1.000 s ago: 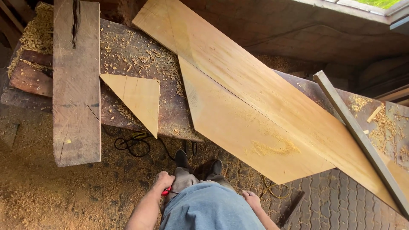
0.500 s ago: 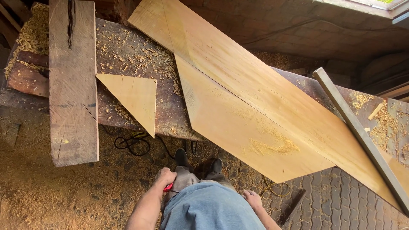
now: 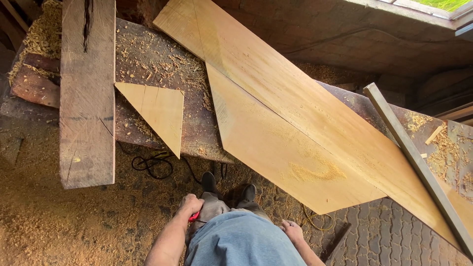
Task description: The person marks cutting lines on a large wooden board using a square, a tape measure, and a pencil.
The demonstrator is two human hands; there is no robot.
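- The left hand (image 3: 191, 203), low in the frame just left of centre, is curled shut around a small red object (image 3: 193, 216) held against the trouser leg; only a sliver of red shows below the knuckles, so what it is cannot be told, though it looks like a thin marker or pencil.
- What shows of the red object runs on a slant, from the lower left up to the right, along the side of the thigh.
- The right hand (image 3: 292, 230), at the lower centre-right, hangs beside the hip with loosely bent fingers and grips nothing.
- Above the hands lies the dark, worn wooden desk (image 3: 148, 54), strewn with shavings.
- A pale triangular wooden offcut (image 3: 160, 111) rests on the desk in the left-centre, its sharpest tip pointing down toward the person.
- Two long pale wooden boards (image 3: 295, 123) lie side by side, touching along one seam, their long axis running from the upper centre to the lower right and overhanging the desk edge.
- A rough grey plank (image 3: 87, 93) stands lengthwise at the upper left, running top to bottom.
- A narrow grey wooden strip (image 3: 419, 165) slants along the right edge.
- A black cable (image 3: 152, 165) coils on the sawdust-covered floor (image 3: 74, 226) under the desk edge, near two dark shoes (image 3: 229, 187).
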